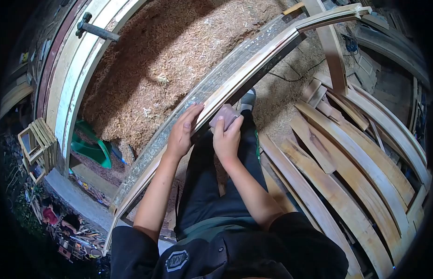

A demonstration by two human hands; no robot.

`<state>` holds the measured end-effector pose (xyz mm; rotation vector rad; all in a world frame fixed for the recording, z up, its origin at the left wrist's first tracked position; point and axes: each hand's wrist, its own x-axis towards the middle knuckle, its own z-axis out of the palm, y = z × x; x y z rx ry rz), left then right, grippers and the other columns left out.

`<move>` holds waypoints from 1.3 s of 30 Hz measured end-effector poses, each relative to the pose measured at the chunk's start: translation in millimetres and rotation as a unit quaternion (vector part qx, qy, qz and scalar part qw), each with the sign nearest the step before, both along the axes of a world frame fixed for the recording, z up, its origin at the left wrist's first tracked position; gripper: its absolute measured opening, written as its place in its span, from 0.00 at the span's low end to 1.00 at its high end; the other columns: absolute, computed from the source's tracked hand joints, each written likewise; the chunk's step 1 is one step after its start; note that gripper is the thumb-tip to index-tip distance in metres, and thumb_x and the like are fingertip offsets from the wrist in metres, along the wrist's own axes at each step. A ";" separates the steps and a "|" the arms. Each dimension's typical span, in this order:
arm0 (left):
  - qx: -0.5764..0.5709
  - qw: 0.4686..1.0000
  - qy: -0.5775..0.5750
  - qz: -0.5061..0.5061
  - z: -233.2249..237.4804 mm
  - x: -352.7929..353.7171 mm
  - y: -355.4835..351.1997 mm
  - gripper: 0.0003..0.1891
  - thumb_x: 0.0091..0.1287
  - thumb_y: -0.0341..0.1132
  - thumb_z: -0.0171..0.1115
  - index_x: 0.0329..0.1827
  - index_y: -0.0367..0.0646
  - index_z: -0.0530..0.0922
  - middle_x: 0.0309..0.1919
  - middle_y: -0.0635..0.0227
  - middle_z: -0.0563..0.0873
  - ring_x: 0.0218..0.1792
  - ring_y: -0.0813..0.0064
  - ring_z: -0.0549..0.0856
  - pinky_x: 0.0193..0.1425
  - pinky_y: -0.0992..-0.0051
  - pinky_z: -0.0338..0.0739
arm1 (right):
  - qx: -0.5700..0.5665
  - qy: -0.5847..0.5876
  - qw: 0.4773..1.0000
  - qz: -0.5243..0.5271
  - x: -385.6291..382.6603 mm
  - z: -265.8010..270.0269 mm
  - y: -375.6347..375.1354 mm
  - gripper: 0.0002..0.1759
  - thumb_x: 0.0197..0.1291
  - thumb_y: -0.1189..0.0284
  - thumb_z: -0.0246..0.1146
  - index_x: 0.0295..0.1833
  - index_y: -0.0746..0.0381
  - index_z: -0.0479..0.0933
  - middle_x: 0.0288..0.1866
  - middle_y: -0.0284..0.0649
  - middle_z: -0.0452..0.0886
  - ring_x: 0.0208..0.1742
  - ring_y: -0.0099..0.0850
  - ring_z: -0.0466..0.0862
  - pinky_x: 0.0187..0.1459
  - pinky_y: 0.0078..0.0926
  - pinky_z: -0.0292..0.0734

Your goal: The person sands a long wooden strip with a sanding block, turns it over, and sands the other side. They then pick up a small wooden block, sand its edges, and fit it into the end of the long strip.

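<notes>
A long narrow wooden board (235, 86) runs diagonally over a worn workbench beam (167, 113). My left hand (183, 129) rests on the board, its fingers stretched out along the far edge. My right hand (227, 139) is closed, thumb on top, around a pinkish folded piece of sandpaper (224, 116). The sandpaper is right at the near side of the board, a short way right of my left hand. Its underside is hidden.
Several planks (346, 172) lie stacked at the right. An upright board (332, 51) crosses the far end of the bench. Wood shavings (165, 51) cover the ground beyond. A hammer (97, 31) lies on the pale beams at left, near a green plastic scoop-like thing (93, 148).
</notes>
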<state>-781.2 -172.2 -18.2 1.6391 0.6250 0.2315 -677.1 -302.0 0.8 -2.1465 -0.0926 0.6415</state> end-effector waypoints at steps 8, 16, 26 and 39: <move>0.048 0.998 0.015 -0.037 5.2 -1.6 2.8 0.46 0.88 0.69 0.29 0.79 0.37 0.79 0.77 0.48 0.82 0.83 0.45 0.74 0.88 0.56 0.65 | -0.023 -0.103 0.994 -0.020 51.4 -6.1 24.8 0.29 0.80 0.60 0.63 0.67 0.72 0.63 0.52 0.76 0.83 0.57 0.74 0.84 0.58 0.61 0.80; 0.075 0.995 0.032 -0.057 12.4 -1.2 3.4 0.47 0.86 0.71 0.29 0.81 0.37 0.77 0.79 0.49 0.81 0.84 0.46 0.73 0.88 0.57 0.66 | -0.042 -0.092 0.994 -0.028 107.4 -7.8 26.5 0.26 0.81 0.60 0.62 0.67 0.70 0.67 0.55 0.70 0.85 0.57 0.67 0.87 0.60 0.58 0.81; 0.079 0.995 0.028 -0.062 12.6 1.0 5.5 0.46 0.86 0.70 0.32 0.82 0.36 0.75 0.79 0.47 0.80 0.83 0.44 0.74 0.86 0.57 0.68 | -0.007 -0.092 0.994 -0.052 108.4 -1.3 31.1 0.23 0.79 0.61 0.64 0.62 0.70 0.69 0.57 0.71 0.85 0.58 0.64 0.89 0.60 0.56 0.82; 0.110 0.991 0.045 -0.068 21.0 8.7 8.6 0.44 0.85 0.68 0.40 0.81 0.33 0.75 0.77 0.44 0.81 0.81 0.42 0.76 0.85 0.55 0.70 | -0.063 -0.030 0.997 0.044 88.9 4.8 18.0 0.30 0.78 0.61 0.64 0.73 0.69 0.64 0.58 0.74 0.85 0.59 0.73 0.85 0.59 0.62 0.81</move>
